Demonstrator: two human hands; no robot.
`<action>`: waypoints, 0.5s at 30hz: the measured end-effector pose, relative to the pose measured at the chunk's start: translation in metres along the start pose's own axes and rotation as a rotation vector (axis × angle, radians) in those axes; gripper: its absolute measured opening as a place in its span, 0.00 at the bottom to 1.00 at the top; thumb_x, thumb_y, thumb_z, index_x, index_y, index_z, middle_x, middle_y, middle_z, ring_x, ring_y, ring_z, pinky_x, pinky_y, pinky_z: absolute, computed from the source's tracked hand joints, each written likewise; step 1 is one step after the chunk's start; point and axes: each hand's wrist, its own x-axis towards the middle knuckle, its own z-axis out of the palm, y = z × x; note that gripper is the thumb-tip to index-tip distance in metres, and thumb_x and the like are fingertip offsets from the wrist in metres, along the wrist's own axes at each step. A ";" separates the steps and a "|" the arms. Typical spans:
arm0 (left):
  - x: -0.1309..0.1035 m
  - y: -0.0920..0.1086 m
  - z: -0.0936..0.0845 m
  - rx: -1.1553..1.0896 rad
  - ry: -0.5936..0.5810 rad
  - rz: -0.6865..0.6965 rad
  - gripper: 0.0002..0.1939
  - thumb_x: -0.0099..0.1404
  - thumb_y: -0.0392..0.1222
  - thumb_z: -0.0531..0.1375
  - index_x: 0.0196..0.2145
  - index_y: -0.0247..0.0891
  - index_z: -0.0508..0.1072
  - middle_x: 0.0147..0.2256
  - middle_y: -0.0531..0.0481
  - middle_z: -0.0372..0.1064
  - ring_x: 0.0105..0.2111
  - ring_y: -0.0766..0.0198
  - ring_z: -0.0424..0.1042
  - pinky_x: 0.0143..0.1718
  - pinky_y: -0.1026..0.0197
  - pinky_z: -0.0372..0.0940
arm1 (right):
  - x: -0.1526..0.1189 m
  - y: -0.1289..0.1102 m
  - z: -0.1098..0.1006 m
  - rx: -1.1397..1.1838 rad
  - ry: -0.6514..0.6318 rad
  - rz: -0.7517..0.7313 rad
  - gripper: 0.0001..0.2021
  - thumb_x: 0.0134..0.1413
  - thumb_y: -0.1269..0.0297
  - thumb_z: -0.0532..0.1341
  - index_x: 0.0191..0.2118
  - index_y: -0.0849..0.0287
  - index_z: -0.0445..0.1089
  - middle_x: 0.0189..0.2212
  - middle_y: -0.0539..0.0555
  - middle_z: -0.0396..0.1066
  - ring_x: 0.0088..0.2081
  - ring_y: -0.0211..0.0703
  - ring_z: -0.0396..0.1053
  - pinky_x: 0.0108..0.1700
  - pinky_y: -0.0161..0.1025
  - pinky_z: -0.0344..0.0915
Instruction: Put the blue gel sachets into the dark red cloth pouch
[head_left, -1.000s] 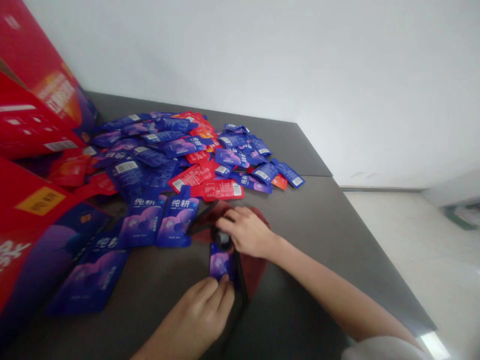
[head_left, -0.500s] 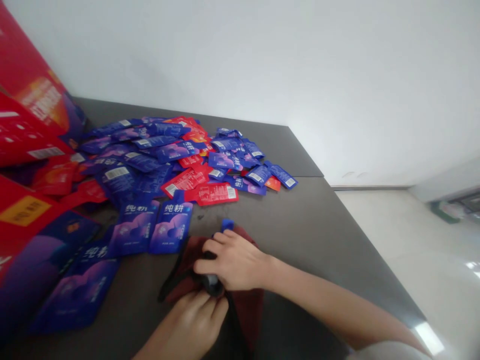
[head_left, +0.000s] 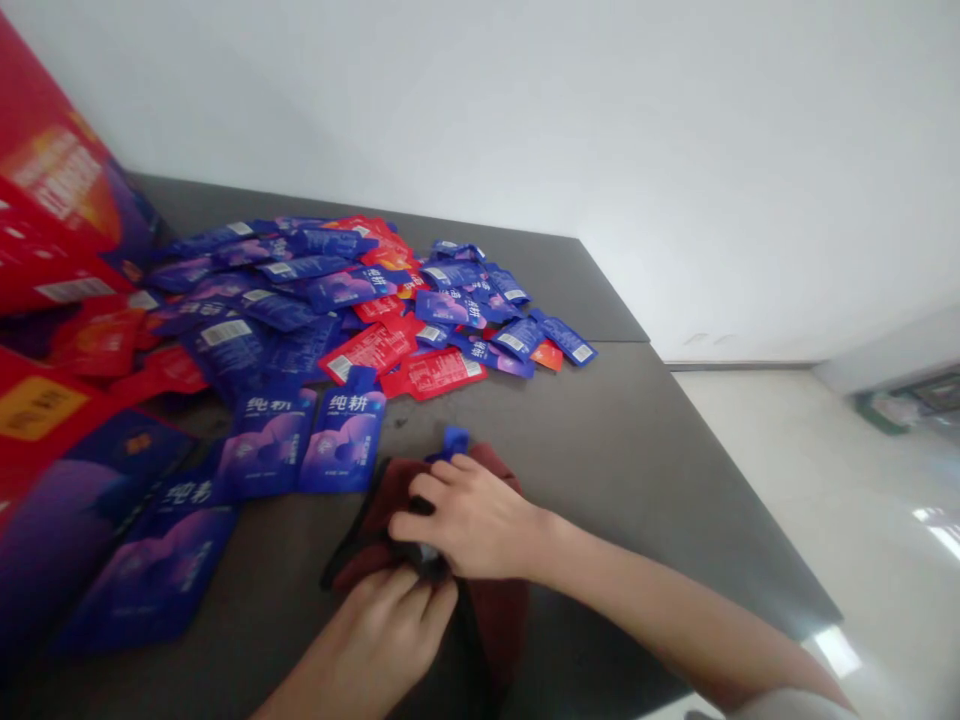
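Observation:
A brown-red cloth (head_left: 501,625) with black edging lies crumpled on the grey table, under both of my hands. My right hand (head_left: 480,515) curls its fingers round a small dark, shiny object (head_left: 426,560) on the cloth; what kind it is I cannot make out. Just below it, my left hand (head_left: 394,625) is closed, knuckles up, its fingertips hidden against the dark object and the cloth. Past the right fingers pokes the blue end of a pouch (head_left: 455,440). Two blue-purple pouches, the closer one (head_left: 343,440) included, lie flat to the left of the cloth.
A spread-out heap of blue and red pouches (head_left: 300,275) covers the back of the table (head_left: 592,440). Red and blue printed boxes (head_left: 60,200) stand at the left edge, with another pouch (head_left: 161,560) near them. A white wall rises behind; pale floor shows at right.
The view has shifted slightly, so the table and heap sit a little higher. Both hands stay on the cloth and the dark object with barely any movement.

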 end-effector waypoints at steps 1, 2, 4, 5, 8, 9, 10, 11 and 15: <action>0.001 0.000 -0.003 -0.008 0.019 0.007 0.20 0.54 0.22 0.49 0.37 0.37 0.73 0.30 0.51 0.75 0.30 0.64 0.72 0.31 0.65 0.66 | 0.001 0.005 0.011 -0.013 -0.035 0.019 0.10 0.55 0.62 0.55 0.44 0.50 0.65 0.36 0.51 0.65 0.35 0.42 0.60 0.37 0.40 0.54; 0.002 0.000 -0.006 -0.012 0.050 0.013 0.20 0.55 0.22 0.48 0.38 0.37 0.73 0.32 0.51 0.75 0.31 0.63 0.72 0.33 0.64 0.67 | 0.002 0.014 0.020 -0.031 -0.043 0.061 0.11 0.54 0.61 0.55 0.44 0.50 0.65 0.36 0.52 0.65 0.35 0.42 0.60 0.37 0.40 0.54; 0.008 -0.002 -0.014 -0.069 0.126 0.008 0.20 0.56 0.22 0.48 0.37 0.38 0.73 0.33 0.52 0.75 0.32 0.63 0.73 0.35 0.63 0.68 | 0.001 0.039 0.029 -0.081 -0.019 0.194 0.11 0.56 0.62 0.54 0.45 0.51 0.65 0.38 0.53 0.65 0.37 0.43 0.62 0.38 0.40 0.55; 0.011 -0.003 -0.018 -0.130 0.176 -0.016 0.19 0.58 0.23 0.48 0.37 0.38 0.74 0.32 0.52 0.76 0.32 0.64 0.73 0.35 0.64 0.68 | -0.002 0.053 0.029 -0.107 0.013 0.277 0.11 0.57 0.64 0.53 0.45 0.53 0.65 0.38 0.54 0.66 0.37 0.44 0.62 0.38 0.40 0.55; 0.023 -0.007 -0.030 -0.373 0.387 -0.296 0.12 0.63 0.32 0.52 0.34 0.40 0.74 0.30 0.54 0.76 0.29 0.66 0.74 0.32 0.67 0.69 | -0.020 0.086 0.008 -0.143 0.232 0.504 0.13 0.61 0.67 0.46 0.44 0.59 0.65 0.37 0.56 0.67 0.38 0.43 0.64 0.40 0.40 0.57; 0.026 -0.009 -0.033 -0.472 0.441 -0.436 0.09 0.63 0.37 0.54 0.33 0.40 0.74 0.29 0.53 0.76 0.29 0.66 0.75 0.31 0.68 0.69 | -0.029 0.092 -0.003 -0.142 0.354 0.561 0.14 0.61 0.67 0.45 0.45 0.60 0.65 0.37 0.57 0.67 0.38 0.43 0.64 0.41 0.39 0.58; 0.028 -0.009 -0.034 -0.579 0.466 -0.578 0.08 0.63 0.41 0.56 0.32 0.39 0.74 0.30 0.53 0.76 0.30 0.65 0.75 0.31 0.68 0.69 | -0.038 0.095 -0.013 -0.146 0.482 0.609 0.14 0.61 0.67 0.44 0.45 0.60 0.64 0.37 0.56 0.67 0.39 0.43 0.64 0.41 0.39 0.58; 0.027 -0.009 -0.034 -0.690 0.466 -0.700 0.09 0.62 0.45 0.56 0.34 0.38 0.74 0.32 0.51 0.76 0.32 0.64 0.76 0.32 0.68 0.70 | -0.046 0.096 -0.023 -0.158 0.599 0.650 0.14 0.61 0.67 0.44 0.44 0.59 0.64 0.37 0.56 0.67 0.39 0.43 0.64 0.41 0.38 0.59; -0.003 0.003 -0.018 -0.878 0.421 -0.877 0.22 0.64 0.49 0.52 0.52 0.35 0.63 0.48 0.42 0.70 0.46 0.59 0.71 0.41 0.61 0.70 | -0.073 0.092 -0.043 -0.277 0.743 0.806 0.12 0.60 0.66 0.46 0.42 0.58 0.65 0.35 0.55 0.67 0.38 0.45 0.64 0.41 0.40 0.59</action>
